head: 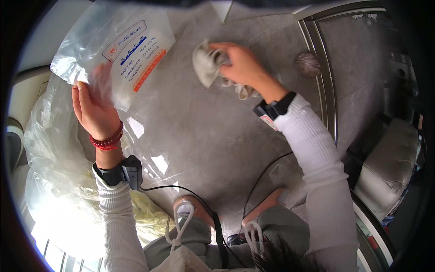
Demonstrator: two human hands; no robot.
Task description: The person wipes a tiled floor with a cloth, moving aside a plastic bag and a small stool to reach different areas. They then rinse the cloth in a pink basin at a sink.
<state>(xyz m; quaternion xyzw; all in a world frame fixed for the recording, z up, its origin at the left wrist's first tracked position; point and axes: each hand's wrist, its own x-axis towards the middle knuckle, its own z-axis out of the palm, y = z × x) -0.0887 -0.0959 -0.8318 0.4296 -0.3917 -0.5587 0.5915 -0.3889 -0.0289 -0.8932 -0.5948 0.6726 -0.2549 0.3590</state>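
My left hand [97, 114] pinches the lower edge of a clear plastic bag [146, 32] printed in blue and orange. Some fingers show through the film behind it. My right hand [243, 66] grips a crumpled off-white cloth item [205, 64] above the floor, to the right of the bag. Beige loops [243, 93] hang under that hand, and its fingers hide part of the cloth, so its exact kind is unclear. The printed bag is raised and spread, and I cannot tell whether anything is inside.
Large clear plastic sheeting [51, 136] lies at the left, with yellowish plastic [149, 207] near my feet. A brownish fuzzy ball [307, 64] rests beside a metal door track [324, 68]. A black cable [268, 166] crosses the grey floor [210, 136]. At right stands a grey padded seat [387, 166].
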